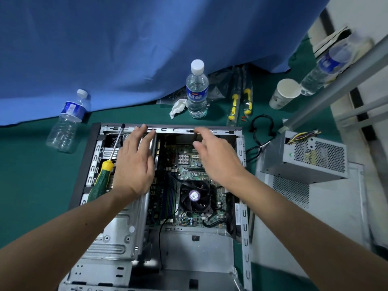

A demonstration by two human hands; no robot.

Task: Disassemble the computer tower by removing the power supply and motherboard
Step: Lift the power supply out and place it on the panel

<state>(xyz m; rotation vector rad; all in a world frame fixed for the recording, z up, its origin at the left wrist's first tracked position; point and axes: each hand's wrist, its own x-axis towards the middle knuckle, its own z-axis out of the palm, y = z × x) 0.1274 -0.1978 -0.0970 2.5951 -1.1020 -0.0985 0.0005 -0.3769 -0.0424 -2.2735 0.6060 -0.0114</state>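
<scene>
Item: motherboard (189, 181), still seated in the open tower case (243, 217), which lies on its side on the green mat, long axis running near to far. CPU fan (195, 196) faces up.

Power supply (304, 158): already out, resting right of the case on the side panel (336, 206).

Left hand (134, 162) and right hand (218, 156): both spread, gripping nothing, over the board's far half.

Risks, as judged: the black cable still plugged at the board's near edge could snag a lift; the screwdriver (105, 175) lying loose on the drive cage may slide in.
</scene>
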